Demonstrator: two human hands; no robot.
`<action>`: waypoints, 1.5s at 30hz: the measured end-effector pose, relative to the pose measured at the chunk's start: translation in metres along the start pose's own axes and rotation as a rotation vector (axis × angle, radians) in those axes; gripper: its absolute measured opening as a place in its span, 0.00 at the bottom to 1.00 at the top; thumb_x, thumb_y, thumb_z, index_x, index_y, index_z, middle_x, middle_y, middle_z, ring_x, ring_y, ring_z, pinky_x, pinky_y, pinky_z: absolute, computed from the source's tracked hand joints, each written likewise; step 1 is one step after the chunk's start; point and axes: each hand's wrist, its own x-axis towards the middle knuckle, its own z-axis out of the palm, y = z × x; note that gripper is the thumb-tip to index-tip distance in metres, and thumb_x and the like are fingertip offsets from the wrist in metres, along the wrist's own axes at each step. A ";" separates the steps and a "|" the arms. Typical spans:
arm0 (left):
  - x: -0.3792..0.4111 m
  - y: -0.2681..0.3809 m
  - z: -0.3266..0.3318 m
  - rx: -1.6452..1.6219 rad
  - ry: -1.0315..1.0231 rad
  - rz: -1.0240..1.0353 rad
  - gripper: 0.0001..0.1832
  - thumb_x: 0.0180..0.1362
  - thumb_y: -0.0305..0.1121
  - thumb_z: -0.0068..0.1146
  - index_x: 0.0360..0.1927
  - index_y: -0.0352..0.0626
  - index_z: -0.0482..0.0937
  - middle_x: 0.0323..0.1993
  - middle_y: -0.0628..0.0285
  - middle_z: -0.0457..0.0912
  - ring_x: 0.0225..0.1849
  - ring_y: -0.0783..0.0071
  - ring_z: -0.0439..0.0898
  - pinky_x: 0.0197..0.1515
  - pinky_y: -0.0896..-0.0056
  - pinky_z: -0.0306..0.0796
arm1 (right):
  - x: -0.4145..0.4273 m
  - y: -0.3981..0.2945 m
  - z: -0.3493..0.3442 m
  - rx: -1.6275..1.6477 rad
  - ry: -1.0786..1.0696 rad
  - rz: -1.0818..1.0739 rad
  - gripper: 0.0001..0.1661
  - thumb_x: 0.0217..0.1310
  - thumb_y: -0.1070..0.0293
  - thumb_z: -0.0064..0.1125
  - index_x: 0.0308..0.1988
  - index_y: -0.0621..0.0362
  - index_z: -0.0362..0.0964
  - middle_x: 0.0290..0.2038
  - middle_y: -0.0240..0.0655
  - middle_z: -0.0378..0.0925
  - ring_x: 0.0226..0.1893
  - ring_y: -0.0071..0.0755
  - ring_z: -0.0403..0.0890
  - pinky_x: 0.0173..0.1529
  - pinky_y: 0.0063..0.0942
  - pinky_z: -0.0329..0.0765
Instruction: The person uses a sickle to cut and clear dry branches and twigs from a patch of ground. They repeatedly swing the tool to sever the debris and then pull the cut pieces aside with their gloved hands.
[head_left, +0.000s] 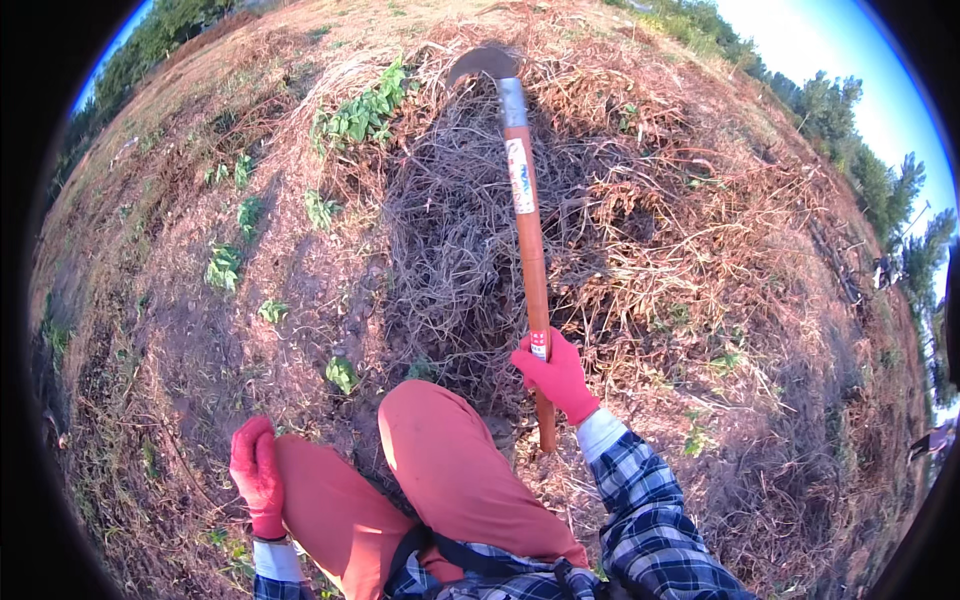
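Observation:
My right hand, in a red glove, is closed around the lower part of a long wooden handle. It belongs to a sickle with a metal collar and a dark curved blade, which points away from me and hooks to the left. Below the blade and the handle lies a heap of dry, tangled vines. Beside my bent left knee is my left hand, also red-gloved, its fingers curled; whether anything is inside them cannot be seen.
Green leafy plants grow at the upper left of the heap, with small seedlings farther left. Brown dry stalks cover the ground on the right. Trees line the field, and partly visible figures or objects stand at the far right edge.

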 end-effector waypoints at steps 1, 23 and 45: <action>-0.002 -0.001 -0.003 0.005 0.007 0.000 0.09 0.56 0.22 0.48 0.39 0.38 0.76 0.38 0.58 0.77 0.39 0.70 0.75 0.45 0.71 0.69 | -0.005 -0.003 -0.007 0.179 0.038 -0.033 0.14 0.51 0.68 0.63 0.35 0.59 0.66 0.21 0.27 0.70 0.13 0.18 0.70 0.17 0.18 0.66; 0.008 0.013 0.003 0.154 0.001 0.028 0.08 0.53 0.24 0.52 0.37 0.37 0.77 0.39 0.54 0.78 0.42 0.60 0.78 0.46 0.67 0.71 | -0.203 0.126 -0.106 -0.336 0.189 0.612 0.15 0.44 0.66 0.64 0.30 0.59 0.67 0.20 0.28 0.72 0.23 0.21 0.73 0.28 0.24 0.70; 0.014 0.019 0.009 0.140 -0.062 0.048 0.08 0.51 0.23 0.51 0.36 0.37 0.77 0.38 0.54 0.78 0.41 0.59 0.78 0.45 0.66 0.71 | 0.122 -0.022 -0.057 0.042 0.137 0.111 0.14 0.53 0.65 0.60 0.27 0.60 0.63 0.14 0.31 0.66 0.09 0.26 0.67 0.12 0.26 0.66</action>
